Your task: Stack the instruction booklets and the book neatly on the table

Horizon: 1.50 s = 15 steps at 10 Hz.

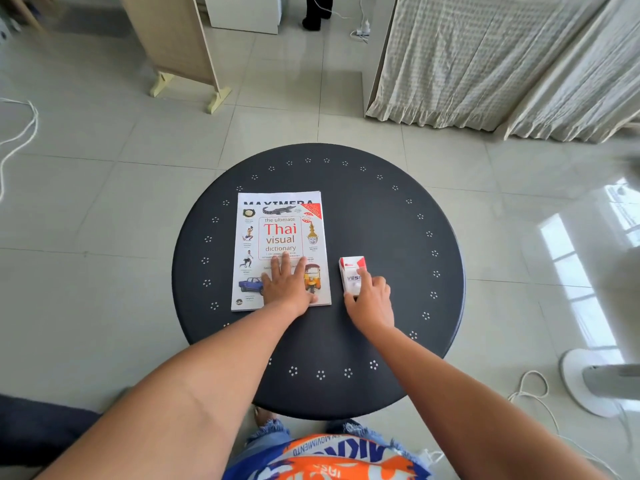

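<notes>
The round black table [381, 216] has bare room upper right. The left hand [287, 285] lies flat on the Thai visual dictionary [277, 237], centre-left. The right hand [370, 299] pinches a small red-and-white booklet [351, 268] beside it.

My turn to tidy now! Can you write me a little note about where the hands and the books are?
Left hand: flat on the white Thai visual dictionary book, which lies on another booklet with black lettering peeking out above.
Right hand: fingers on the small red-and-white booklet, beside the book on the round black table.
Done: book stacked.
Left: small booklet on top.
</notes>
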Each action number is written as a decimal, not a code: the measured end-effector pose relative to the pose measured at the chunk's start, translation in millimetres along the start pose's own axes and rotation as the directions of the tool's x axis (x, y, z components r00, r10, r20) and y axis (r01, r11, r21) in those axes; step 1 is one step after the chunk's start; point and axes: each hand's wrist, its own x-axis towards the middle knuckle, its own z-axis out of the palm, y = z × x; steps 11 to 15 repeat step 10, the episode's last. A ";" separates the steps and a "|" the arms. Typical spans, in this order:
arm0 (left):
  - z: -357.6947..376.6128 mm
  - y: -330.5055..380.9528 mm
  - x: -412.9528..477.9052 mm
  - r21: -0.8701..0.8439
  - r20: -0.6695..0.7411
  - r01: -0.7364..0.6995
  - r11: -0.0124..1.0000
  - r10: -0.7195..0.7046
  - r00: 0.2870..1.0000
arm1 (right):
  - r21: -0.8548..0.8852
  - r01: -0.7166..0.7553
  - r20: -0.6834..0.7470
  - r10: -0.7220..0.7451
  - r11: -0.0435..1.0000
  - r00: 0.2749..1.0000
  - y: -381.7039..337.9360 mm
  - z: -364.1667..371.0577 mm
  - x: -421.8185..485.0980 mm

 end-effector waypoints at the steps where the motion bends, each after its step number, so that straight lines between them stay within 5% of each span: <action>1: 0.0 -0.6 -0.2 0.001 0.000 -0.003 1.000 0.003 1.000 | -0.009 -0.007 -0.002 0.007 1.000 1.000 -1.5 2.3 -2.2; 9: -1.5 -2.5 -4.0 -0.008 -0.003 -0.022 1.000 0.022 1.000 | -0.006 -0.012 -0.072 0.012 1.000 0.997 0.9 -6.3 -6.3; 10: 1.6 -5.9 -3.1 0.007 -0.024 -0.049 0.999 0.049 0.998 | 0.190 0.033 -0.169 0.000 0.981 0.986 -6.0 -28.6 0.4; 15: 1.6 -5.9 -3.1 0.007 -0.024 -0.049 0.999 0.049 0.998 | 0.190 0.033 -0.169 0.000 0.981 0.986 -6.0 -28.6 0.4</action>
